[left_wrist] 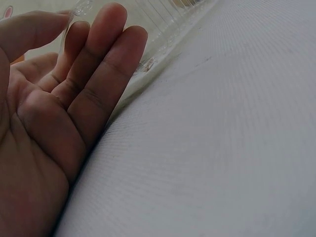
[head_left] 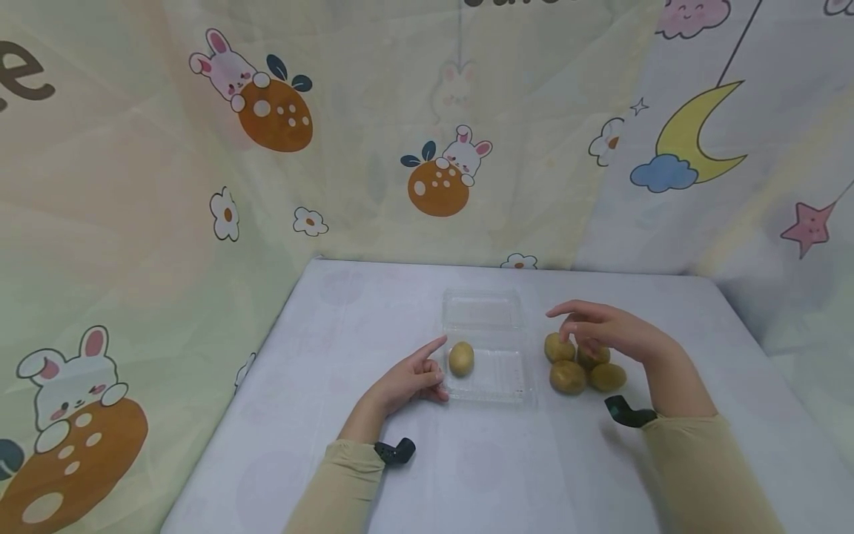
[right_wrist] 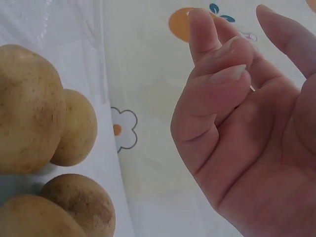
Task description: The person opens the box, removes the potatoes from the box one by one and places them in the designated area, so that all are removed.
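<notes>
A clear plastic clamshell box (head_left: 494, 374) lies on the table with its lid (head_left: 482, 310) folded back. One potato (head_left: 461, 359) sits at the left of its base. At the box's left side is my left hand (head_left: 408, 382), its thumb and fingertips touching the plastic edge in the left wrist view. Over a cluster of several potatoes (head_left: 568, 377) to the right hovers my right hand (head_left: 610, 330), index finger extended and other fingers loosely bent. In the right wrist view nothing is in that hand (right_wrist: 232, 128), and potatoes (right_wrist: 27, 108) lie beside it.
A white cloth covers the table (head_left: 480, 467). Behind and beside it hangs a printed fabric backdrop (head_left: 360, 111) with rabbits, flowers and a moon. Each wrist carries a small black camera, one on the left (head_left: 395, 451) and one on the right (head_left: 629, 412).
</notes>
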Available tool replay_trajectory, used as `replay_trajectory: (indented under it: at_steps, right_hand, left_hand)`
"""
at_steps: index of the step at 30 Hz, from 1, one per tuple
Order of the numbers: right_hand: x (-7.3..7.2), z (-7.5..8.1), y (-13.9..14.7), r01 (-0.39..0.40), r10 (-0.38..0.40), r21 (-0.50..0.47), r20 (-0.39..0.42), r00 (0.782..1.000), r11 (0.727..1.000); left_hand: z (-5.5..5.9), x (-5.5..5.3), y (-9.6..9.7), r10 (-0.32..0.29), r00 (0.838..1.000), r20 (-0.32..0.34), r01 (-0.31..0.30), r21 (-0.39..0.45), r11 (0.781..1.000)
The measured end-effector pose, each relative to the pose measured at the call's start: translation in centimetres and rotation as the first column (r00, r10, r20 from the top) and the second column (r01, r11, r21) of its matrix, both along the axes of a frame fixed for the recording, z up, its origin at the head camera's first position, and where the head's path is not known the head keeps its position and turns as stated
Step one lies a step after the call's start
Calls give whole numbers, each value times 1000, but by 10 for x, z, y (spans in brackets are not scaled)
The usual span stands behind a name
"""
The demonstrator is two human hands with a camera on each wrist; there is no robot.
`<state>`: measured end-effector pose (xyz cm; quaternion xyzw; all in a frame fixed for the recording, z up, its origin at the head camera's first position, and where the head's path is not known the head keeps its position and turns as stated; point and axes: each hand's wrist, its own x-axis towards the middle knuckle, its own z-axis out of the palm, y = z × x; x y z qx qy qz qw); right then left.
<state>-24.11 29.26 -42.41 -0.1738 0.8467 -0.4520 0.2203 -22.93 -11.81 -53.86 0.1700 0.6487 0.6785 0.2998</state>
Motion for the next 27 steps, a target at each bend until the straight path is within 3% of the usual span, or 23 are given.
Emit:
replay_trajectory:
  at_steps: [5,27]
  right_hand:
    - [-3,2,-9,18,-18,11,27,999,1000]
    - [-18,-4,-37,-73,74,-18,93,993,997]
  left_hand:
    - [0,0,0,-3,1000,-4,3,2,1000]
    - [1,1,0,-8,1000,-19,8,0,1000]
